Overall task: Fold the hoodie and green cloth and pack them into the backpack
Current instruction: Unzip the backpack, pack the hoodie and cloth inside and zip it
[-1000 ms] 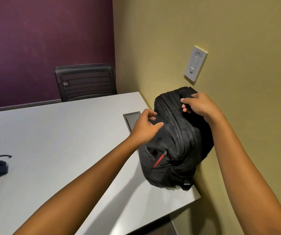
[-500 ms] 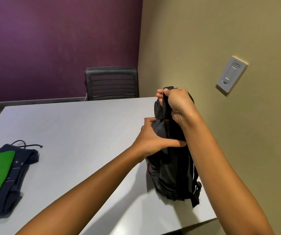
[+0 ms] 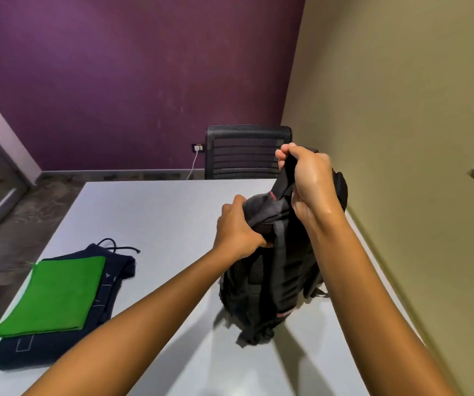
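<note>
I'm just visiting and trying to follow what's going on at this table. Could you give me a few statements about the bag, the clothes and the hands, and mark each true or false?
1. The right hand grips the top handle of the backpack. True.
2. The green cloth is already inside the backpack. False: it lies folded on top of the dark hoodie on the table.
3. The left hand holds the backpack's upper edge. True.
4. The backpack lies flat on the floor. False: it stands upright on the table, beside the beige wall.
5. The chair behind the table has someone sitting in it. False: no one sits in it.
</note>
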Demonstrator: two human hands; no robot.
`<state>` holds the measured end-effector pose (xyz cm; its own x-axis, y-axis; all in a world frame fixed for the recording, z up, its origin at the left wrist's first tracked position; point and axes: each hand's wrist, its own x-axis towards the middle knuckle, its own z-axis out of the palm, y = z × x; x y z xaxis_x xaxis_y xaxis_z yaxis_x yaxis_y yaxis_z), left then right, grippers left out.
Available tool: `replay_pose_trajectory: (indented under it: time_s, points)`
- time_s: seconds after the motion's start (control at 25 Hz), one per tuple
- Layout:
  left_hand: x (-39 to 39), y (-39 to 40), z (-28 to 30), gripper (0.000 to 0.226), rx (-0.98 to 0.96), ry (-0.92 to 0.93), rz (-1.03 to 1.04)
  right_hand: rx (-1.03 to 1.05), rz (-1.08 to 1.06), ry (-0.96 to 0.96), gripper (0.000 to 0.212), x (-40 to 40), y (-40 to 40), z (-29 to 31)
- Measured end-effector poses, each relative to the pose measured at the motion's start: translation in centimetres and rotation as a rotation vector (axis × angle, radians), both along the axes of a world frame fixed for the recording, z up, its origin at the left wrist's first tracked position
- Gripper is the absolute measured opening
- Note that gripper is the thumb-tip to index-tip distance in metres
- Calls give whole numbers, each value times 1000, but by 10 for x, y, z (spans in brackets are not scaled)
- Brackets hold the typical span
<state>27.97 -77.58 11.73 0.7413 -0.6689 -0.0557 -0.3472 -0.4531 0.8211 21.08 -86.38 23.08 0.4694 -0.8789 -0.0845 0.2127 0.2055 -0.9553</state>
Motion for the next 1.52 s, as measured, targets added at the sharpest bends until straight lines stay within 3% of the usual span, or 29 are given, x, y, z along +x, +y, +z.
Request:
replay_pose_trajectory:
  time_s: [0.08, 0.2, 0.32, 0.4, 0.48, 0.56, 0.6, 0.72, 0.88, 0.96, 1.08, 1.16, 1.36, 1.52]
  points:
    - [35, 11, -7, 53, -59, -96, -10, -9, 6, -16, 18, 22, 15, -7]
    - [85, 28, -17, 45, -111, -171, -77, 12, 18, -2, 16, 47, 36, -20]
    - [133, 48, -24, 34, -117, -328, -159, 35, 49, 25, 33, 63, 58, -44]
    - [165, 63, -25, 27, -82, -424, -265, -19, 117, -35, 18, 67, 86, -62]
    - [192, 80, -26, 20, -35, -479, -368, -42, 244, -124, 17, 60, 115, -80]
    - [206, 96, -26, 19, -5, -509, -412, -190, 309, -79, 13, 48, 129, -102]
    - [209, 103, -27, 27, -2, -506, -423, -316, 281, -22, 4, 37, 131, -108]
    - [208, 121, -36, 38, 83, -518, -449, -551, -15, 57, 31, 7, 107, -135]
    - [187, 144, -41, 31, 145, -527, -457, -285, -298, 161, 35, -15, 35, -189]
    - [174, 151, -41, 28, 182, -598, -464, -195, -186, 355, 21, -21, -2, -225]
    - [162, 160, -43, 26, 213, -628, -445, -213, 194, 596, 16, -20, -31, -272]
    - [155, 163, -47, 28, 219, -646, -406, -305, 371, 659, 19, -17, -34, -289]
    - [146, 168, -52, 37, 278, -703, -369, -501, 383, 679, 7, -17, -34, -289]
    - [139, 170, -53, 48, 309, -747, -363, -596, 620, 765, 21, -27, -38, -280]
